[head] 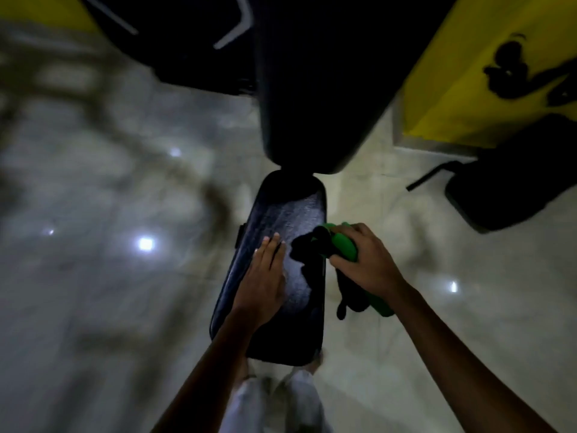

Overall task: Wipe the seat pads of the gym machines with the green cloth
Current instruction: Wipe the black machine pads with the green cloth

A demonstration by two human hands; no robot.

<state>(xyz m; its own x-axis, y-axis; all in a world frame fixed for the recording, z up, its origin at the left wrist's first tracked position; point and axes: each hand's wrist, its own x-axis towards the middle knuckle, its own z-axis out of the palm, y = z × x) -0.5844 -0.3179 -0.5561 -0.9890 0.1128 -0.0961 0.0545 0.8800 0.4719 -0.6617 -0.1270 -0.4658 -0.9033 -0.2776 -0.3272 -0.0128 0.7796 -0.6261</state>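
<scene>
Right now: cloth at seat pad's right edge

Bunched green cloth [343, 248] (shadowed, partly hanging) gripped in curled right hand [368, 260] at dark seat pad's [281, 332] right edge. Left hand [262, 282] flat on pad, fingers straight.

Two hands, one green cloth [343, 245], two dark pads: seat pad [274, 276] and back pad [312, 89].
</scene>
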